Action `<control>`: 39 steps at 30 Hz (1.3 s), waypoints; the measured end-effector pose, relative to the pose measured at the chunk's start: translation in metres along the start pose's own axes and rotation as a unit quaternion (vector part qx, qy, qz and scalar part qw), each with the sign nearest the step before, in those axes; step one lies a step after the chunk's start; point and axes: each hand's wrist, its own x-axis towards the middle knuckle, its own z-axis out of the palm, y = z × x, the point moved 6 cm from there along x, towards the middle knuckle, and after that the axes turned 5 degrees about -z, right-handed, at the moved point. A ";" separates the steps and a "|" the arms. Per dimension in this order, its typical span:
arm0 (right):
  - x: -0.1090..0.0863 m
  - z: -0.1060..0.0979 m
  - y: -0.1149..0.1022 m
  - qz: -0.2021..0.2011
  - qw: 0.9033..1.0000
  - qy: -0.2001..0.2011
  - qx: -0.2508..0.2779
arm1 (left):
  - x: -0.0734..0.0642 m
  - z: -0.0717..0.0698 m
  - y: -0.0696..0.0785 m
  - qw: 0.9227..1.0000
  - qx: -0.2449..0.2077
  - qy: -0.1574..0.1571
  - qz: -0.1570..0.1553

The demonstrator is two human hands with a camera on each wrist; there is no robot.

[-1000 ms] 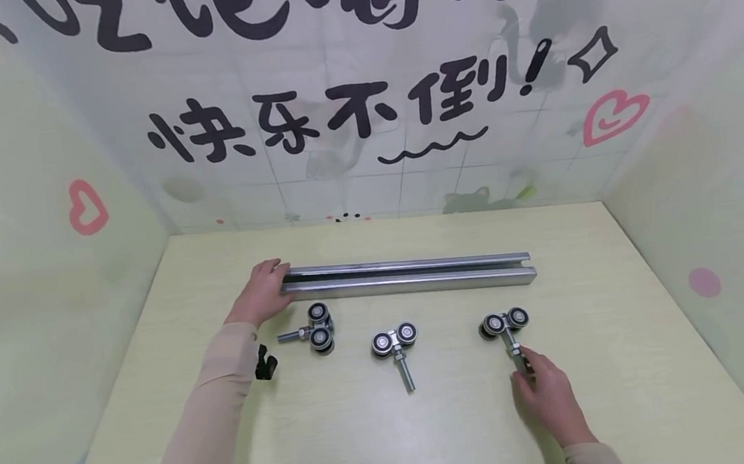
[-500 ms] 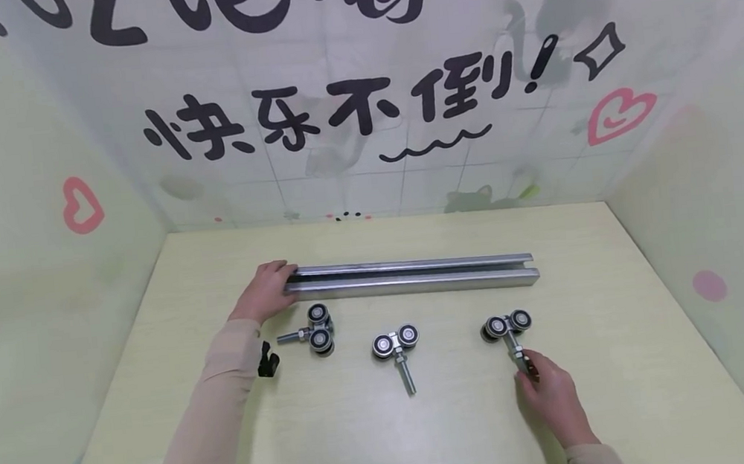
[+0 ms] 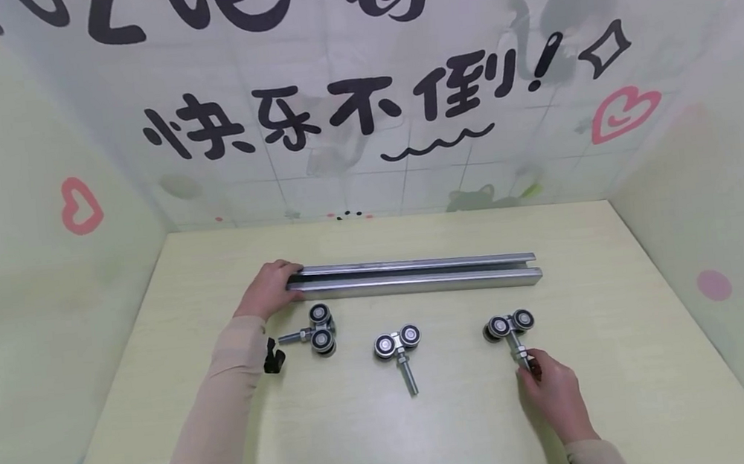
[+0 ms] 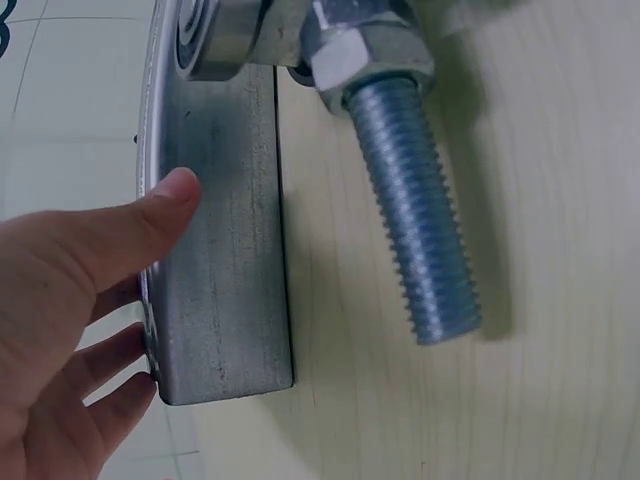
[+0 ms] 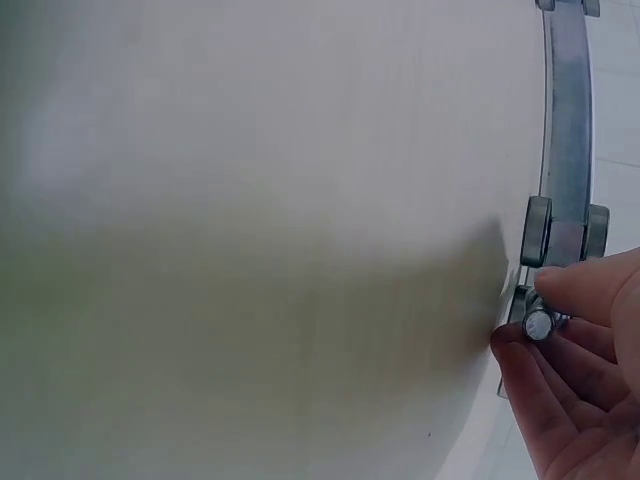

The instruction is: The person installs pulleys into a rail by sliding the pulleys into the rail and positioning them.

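Note:
My left hand point(image 3: 268, 290) grips the left end of a silver C-shaped metal rail point(image 3: 417, 281) that lies across the table, its slot facing up. In the left wrist view the thumb point(image 4: 165, 210) presses the rail's near side, with fingers behind it. My right hand point(image 3: 556, 392) pinches the threaded stem of the right-hand trolley roller point(image 3: 512, 324) between thumb and fingers. Its bolt end point(image 5: 538, 325) shows between the fingertips in the right wrist view. Two similar trolley rollers, the left one point(image 3: 321, 330) and the middle one point(image 3: 398, 343), lie in front of the rail.
The pale wood-grain table point(image 3: 365, 442) meets a printed cloth backdrop point(image 3: 368, 187) at the back. Cloth panels stand along its left point(image 3: 28, 295) and right point(image 3: 733, 212) sides. The left roller's bolt point(image 4: 415, 210) lies close to my left wrist.
My left hand has slid slightly right along the rail's end. The right hand keeps its pinch on the right roller's stem. The head view has shifted a little.

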 end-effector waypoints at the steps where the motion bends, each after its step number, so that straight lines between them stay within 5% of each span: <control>1: 0.000 0.000 0.001 0.006 1.000 0.000 -0.001 | 0.001 0.001 0.000 1.000 -0.004 0.001 -0.001; 14: 0.000 -0.002 0.005 0.095 0.995 -0.016 -0.009 | 0.006 0.000 -0.003 0.997 -0.052 -0.016 -0.054; 28: -0.003 -0.003 0.006 0.086 0.996 0.002 -0.015 | 0.005 0.001 -0.003 0.996 -0.055 -0.020 -0.064; 39: -0.002 -0.014 -0.004 0.042 0.997 0.058 -0.027 | 0.006 0.000 -0.002 0.996 -0.056 -0.023 -0.065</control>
